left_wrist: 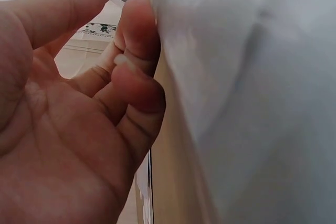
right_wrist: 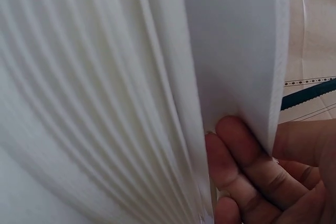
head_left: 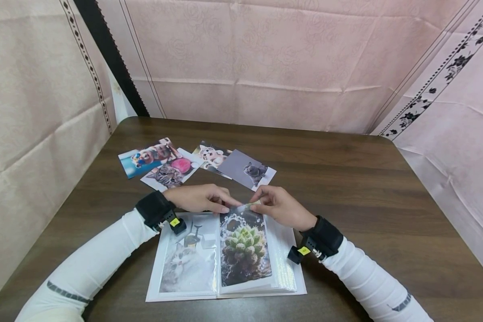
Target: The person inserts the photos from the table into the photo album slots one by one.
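A photo album (head_left: 154, 286) lies spread on the wooden table, its right page showing a succulent photo (head_left: 244, 250). Its left page holds a pale, hazy picture (head_left: 187, 268) behind plastic. At the top of the right page, my right hand (head_left: 281, 208) pinches the upper edge. Thumb and fingers lie on opposite sides of a white album page (right_wrist: 236, 40). My left hand (head_left: 203, 198) is beside it at the top of the spine, index finger stretched toward the right hand. Its thumb (left_wrist: 79, 9) meets clear plastic; that grip is partly hidden.
Beyond the album lie several loose photos: a blue-edged one (head_left: 130, 163), a kitten with a pink ball (head_left: 169, 175), a white cartoon-like cat (head_left: 211, 155) and a grey cat (head_left: 241, 165). The table's back edge meets hanging pale cloth (head_left: 265, 67).
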The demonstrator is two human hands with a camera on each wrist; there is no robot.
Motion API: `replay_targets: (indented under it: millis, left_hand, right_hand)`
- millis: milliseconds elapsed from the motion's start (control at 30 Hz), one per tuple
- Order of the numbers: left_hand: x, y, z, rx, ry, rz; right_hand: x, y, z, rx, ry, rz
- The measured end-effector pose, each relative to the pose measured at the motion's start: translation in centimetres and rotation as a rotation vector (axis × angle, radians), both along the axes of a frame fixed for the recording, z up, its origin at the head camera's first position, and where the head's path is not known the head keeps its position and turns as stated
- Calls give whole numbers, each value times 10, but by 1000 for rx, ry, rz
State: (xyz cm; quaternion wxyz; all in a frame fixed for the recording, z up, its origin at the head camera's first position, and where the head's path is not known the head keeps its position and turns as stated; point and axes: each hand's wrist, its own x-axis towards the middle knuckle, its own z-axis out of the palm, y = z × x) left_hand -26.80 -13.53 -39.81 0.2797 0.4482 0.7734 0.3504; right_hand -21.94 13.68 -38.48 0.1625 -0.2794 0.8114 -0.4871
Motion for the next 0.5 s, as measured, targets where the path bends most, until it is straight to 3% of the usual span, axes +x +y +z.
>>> replay_targets:
  millis: [267,500]
  left_hand:
    - [4,2,4,33,13,30]
    - [6,-1,8,77,-7,118]
  right_hand:
    - [-1,-2,5,-21,16,-3]
    - [3,-10,16,-101,-45,65]
